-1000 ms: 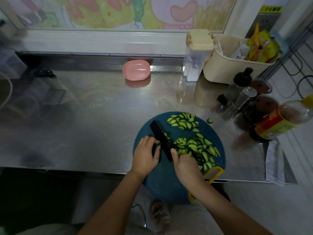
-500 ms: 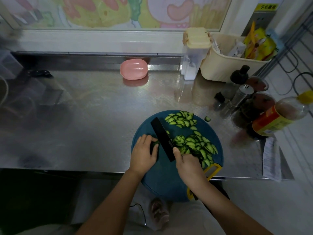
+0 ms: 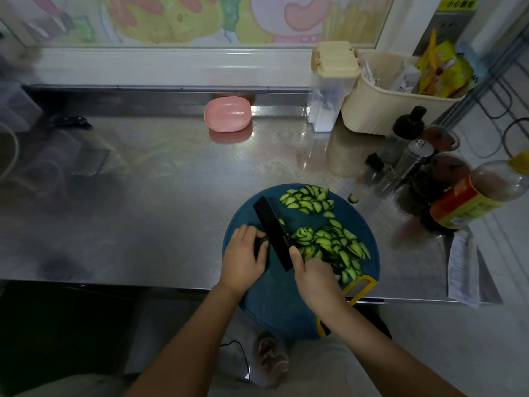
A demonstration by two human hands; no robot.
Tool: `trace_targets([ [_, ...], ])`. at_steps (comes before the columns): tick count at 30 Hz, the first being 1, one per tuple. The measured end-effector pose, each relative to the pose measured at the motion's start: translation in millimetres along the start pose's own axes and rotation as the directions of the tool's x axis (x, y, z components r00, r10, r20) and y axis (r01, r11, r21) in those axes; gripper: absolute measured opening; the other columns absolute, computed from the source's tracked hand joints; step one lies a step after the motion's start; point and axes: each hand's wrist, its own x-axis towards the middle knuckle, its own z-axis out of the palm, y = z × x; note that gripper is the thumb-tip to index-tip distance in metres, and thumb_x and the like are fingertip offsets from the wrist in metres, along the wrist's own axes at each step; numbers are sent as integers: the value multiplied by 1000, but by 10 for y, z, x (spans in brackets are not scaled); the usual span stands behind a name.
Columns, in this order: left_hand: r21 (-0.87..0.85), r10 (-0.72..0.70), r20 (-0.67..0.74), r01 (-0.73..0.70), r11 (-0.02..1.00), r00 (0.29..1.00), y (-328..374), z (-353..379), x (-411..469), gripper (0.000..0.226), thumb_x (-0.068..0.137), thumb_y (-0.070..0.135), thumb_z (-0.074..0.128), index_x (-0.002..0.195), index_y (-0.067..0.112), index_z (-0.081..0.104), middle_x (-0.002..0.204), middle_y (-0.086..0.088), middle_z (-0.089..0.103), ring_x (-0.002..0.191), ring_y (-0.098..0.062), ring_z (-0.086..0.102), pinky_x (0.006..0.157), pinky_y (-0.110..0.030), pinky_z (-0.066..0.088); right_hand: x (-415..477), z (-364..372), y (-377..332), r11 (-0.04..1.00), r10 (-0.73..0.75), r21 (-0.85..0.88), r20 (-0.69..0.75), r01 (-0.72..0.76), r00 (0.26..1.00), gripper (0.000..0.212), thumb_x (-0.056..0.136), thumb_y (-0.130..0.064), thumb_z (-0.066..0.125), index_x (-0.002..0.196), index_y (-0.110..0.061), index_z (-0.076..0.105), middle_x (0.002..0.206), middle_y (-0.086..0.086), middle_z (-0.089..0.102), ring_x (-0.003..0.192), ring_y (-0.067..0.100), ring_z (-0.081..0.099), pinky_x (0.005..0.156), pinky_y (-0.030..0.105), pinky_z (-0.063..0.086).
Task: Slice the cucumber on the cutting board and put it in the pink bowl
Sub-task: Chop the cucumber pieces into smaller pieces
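A round blue cutting board (image 3: 274, 305) overhangs the near edge of the steel counter. On it, my left hand (image 3: 243, 259) curls its fingers over a short dark cucumber piece (image 3: 263, 244). My right hand (image 3: 313, 275) grips the handle of a black knife (image 3: 273, 232), whose blade stands right beside my left fingers. Cucumber slices (image 3: 335, 242) lie heaped to the right of the blade, with a second heap (image 3: 307, 199) at the board's far edge. The pink bowl (image 3: 227, 114) stands empty at the back of the counter.
One stray slice (image 3: 353, 198) lies on the steel counter (image 3: 171, 196) beside the board. Bottles and shakers (image 3: 412, 156), a large orange-labelled bottle (image 3: 469, 199), a clear lidded container (image 3: 329, 90) and a beige basket (image 3: 383, 104) crowd the right side. A paper slip (image 3: 462, 267) lies at the front right.
The knife blade has shifted slightly along the cucumber piece between cuts. My left hand stays on the piece, and the heaps of slices look much the same.
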Motion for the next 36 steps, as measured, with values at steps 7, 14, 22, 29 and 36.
trace_targets([
  [7,-8,-2,15,2,1000,1000,-4,-15,5,23,87,31,45,93,11,57,91,0,51,86,-14,48,72,-21,37,108,73,-44,986,6,-166,-6,-7,1000,60,100,-46,27,51,-13,37,50,-1,38,43,9,34,40,19,22],
  [14,-15,22,45,-22,1000,999,7,-65,-8,20,85,19,51,99,9,61,93,-5,55,89,-16,48,77,-17,34,59,-56,82,995,38,-91,8,-37,999,62,99,-47,27,51,-11,41,50,2,43,44,16,40,44,30,31],
  [22,-78,13,-11,-14,997,1000,118,32,-37,17,83,7,65,100,9,67,89,-3,62,84,-12,49,74,-15,35,45,-112,103,999,-3,-38,34,4,999,63,100,-46,27,49,-11,39,49,2,41,45,14,41,41,25,26],
  [29,-65,2,-33,-4,998,999,155,34,-46,15,82,3,67,96,8,64,88,-3,58,85,-9,45,72,-16,34,-14,-147,125,998,9,62,17,-10,1000,64,99,-47,27,48,-10,42,49,2,45,45,11,43,39,19,30],
  [36,-51,14,-30,-15,999,999,134,31,-45,14,81,3,66,94,8,63,87,-3,56,84,-8,43,71,-15,32,-23,-139,121,1000,5,8,17,-5,1000,63,99,-48,24,51,-12,44,54,2,49,49,11,45,41,17,28],
])
